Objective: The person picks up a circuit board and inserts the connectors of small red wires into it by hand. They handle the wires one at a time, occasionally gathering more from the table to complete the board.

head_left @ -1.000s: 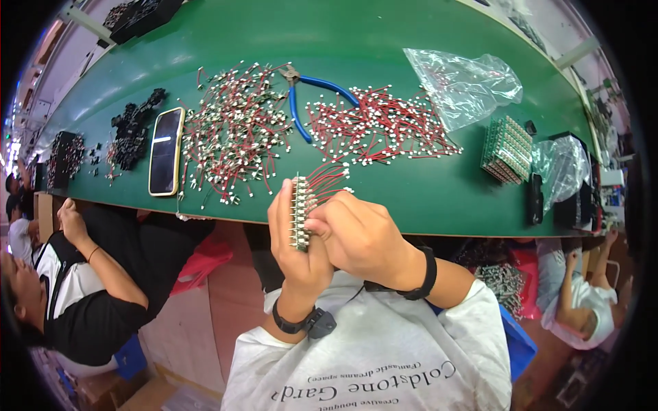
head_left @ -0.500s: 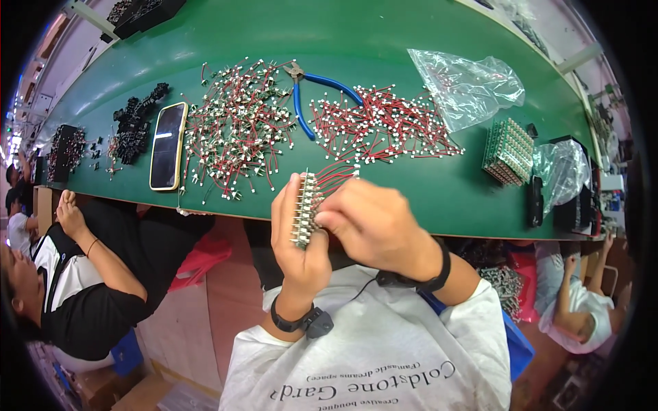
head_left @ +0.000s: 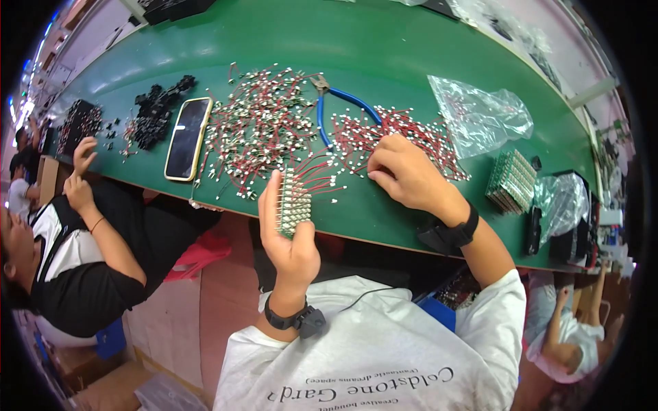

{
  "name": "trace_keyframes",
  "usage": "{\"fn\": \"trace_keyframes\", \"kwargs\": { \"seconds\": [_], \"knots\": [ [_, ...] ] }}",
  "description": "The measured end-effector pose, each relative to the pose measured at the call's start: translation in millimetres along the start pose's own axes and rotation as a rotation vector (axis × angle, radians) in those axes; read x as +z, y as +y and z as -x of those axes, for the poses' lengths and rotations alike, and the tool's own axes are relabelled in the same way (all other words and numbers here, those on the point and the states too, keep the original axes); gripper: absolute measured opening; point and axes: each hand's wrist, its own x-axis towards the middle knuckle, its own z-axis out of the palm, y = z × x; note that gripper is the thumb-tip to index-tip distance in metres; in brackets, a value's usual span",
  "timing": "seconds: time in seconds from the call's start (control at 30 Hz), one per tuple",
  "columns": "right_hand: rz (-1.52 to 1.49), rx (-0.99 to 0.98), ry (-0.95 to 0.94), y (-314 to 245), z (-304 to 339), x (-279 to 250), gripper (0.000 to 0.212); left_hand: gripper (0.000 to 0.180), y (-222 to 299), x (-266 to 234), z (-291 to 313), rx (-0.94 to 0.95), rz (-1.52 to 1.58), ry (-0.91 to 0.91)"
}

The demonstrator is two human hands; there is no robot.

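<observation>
My left hand [head_left: 291,255] grips a panel of small circuit boards [head_left: 296,209] upright at the table's near edge, between thumb and fingers. Several thin red wires with white connectors [head_left: 317,183] fan out from the panel's upper right side. To the right, my right hand [head_left: 410,171] is at the near side of a pile of short red wires with white plugs [head_left: 432,140]. Its fingers are curled together, and whatever lies between the fingertips is hidden. Beyond the panel spreads a larger heap of red-wired small parts [head_left: 264,130].
Blue-handled cutting pliers [head_left: 355,101] lie between the heaps. Left are a phone [head_left: 186,140] and black plastic parts [head_left: 157,113]. Right are a clear plastic bag [head_left: 483,116], a stack of circuit boards [head_left: 510,181] and a black box [head_left: 574,236]. A co-worker [head_left: 96,260] sits at left.
My right hand has left the panel and moved right and away from me to the wire pile. The left hand has turned the panel, showing more of its face. The view has shifted slightly.
</observation>
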Motion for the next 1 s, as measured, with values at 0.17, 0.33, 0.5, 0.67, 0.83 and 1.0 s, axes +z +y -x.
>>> {"fn": "trace_keyframes", "kwargs": {
  "seconds": [0.17, 0.33, 0.5, 0.67, 0.83, 1.0],
  "knots": [
    [-0.26, 0.056, 0.07, -5.9, -20.9, -22.5, 0.009, 0.069, 4.9, 7.0, -3.3, 0.121, -0.149, 0.03],
    [-0.45, 0.115, 0.177, -26.0, -22.2, -33.0, 0.011, 0.069, 1.4, 17.3, -5.9, 0.17, -0.185, -0.007],
    [-0.461, -0.055, 0.164, -72.9, -9.9, -35.8, 0.01, 0.064, 5.9, 39.8, -10.8, -0.236, 0.408, -0.089],
    [-0.434, -0.053, 0.229, -70.4, -10.9, -20.6, 0.012, 0.063, -3.0, 57.8, -6.8, -0.125, 0.385, -0.124],
    [-0.426, -0.039, 0.216, -67.9, -9.2, -15.4, 0.011, 0.064, 1.8, 66.9, -0.4, -0.133, 0.384, -0.16],
    [-0.353, -0.024, 0.251, -70.1, -7.5, -15.1, 0.012, 0.064, -3.7, 67.6, 1.9, -0.149, 0.354, -0.144]
  ]
}}
